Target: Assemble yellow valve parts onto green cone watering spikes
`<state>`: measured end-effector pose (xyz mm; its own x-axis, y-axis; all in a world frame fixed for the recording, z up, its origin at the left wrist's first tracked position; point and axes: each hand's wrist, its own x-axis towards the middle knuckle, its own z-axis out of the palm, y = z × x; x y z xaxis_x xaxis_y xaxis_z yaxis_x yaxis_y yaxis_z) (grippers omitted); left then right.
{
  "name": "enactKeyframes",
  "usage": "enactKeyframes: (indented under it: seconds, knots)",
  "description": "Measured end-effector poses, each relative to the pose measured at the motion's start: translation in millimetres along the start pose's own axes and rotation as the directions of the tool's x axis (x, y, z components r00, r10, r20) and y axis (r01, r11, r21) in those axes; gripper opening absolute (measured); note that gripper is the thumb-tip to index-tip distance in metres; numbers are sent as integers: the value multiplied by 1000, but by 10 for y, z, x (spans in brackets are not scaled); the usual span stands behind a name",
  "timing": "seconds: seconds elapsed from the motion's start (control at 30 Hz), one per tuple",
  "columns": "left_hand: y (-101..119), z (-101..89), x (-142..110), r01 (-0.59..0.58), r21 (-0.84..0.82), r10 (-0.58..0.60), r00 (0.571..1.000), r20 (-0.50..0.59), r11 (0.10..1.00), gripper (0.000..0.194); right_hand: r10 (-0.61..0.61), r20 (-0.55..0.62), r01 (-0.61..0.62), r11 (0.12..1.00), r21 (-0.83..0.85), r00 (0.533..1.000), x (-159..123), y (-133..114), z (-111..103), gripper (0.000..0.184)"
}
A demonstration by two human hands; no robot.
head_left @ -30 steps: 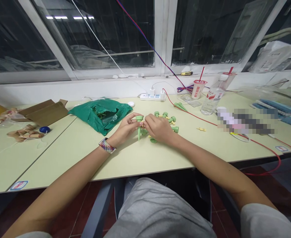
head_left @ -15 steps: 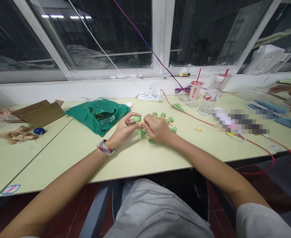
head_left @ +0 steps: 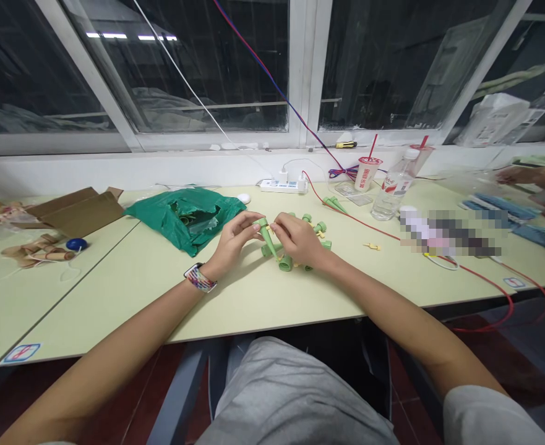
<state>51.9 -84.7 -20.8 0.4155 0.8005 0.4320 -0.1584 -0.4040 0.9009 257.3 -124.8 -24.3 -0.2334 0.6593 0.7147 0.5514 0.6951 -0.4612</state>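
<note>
My left hand [head_left: 233, 242] and my right hand [head_left: 297, 240] meet over the pale green table [head_left: 253, 296], both pinching one green plastic cone spike [head_left: 265, 232] that tilts down to the right. A small yellow piece shows between the fingertips at its upper end. Several more green spikes and caps [head_left: 295, 250] lie under and behind my right hand. A beaded band sits on my left wrist [head_left: 200, 277].
A crumpled green plastic bag [head_left: 186, 215] lies left of the hands, with a cardboard box [head_left: 75, 210] and a blue cap [head_left: 75, 244] further left. A power strip [head_left: 284, 184], red cable [head_left: 439, 259], cup [head_left: 366, 173] and bottle [head_left: 388, 191] stand behind. Another person's hand [head_left: 513, 176] is at far right.
The green spike has tilted from pointing straight down to slanting right between my fingers. Both hands stayed in place. A person's hand came into view at far right.
</note>
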Motion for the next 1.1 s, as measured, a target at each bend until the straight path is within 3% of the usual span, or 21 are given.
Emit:
enactKeyframes:
  seconds: [0.13,0.23,0.33,0.47,0.57,0.7,0.83,1.1]
  knots:
    - [-22,-20,30,43,-71,-43,999,-9,997,30,86,20,-88,980,177,996,38,13,-37,28]
    - [-9,-14,50,94,-146,-103,993,-51,985,41,169,-32,-152,942,298,985,59,53,-70,30]
    - [-29,-32,85,113,-201,-139,983,-118,973,54,276,-145,-198,894,403,950,83,132,-128,36]
    - [-133,-115,140,105,-170,-135,975,-175,980,47,400,-253,-229,828,512,881,134,268,-220,39]
    - [-237,-187,161,137,-47,-143,972,-184,989,45,473,-285,-260,792,552,834,166,357,-254,38]
    - [-342,-236,147,150,341,-98,981,-165,928,48,527,-282,-296,760,578,802,179,418,-244,38]
    - [-358,-238,105,110,587,-53,992,-114,802,49,525,-266,-297,754,586,809,172,413,-220,37]
    - [-272,-227,81,-31,787,-9,999,46,617,29,523,-196,-343,754,559,829,158,430,-202,37]
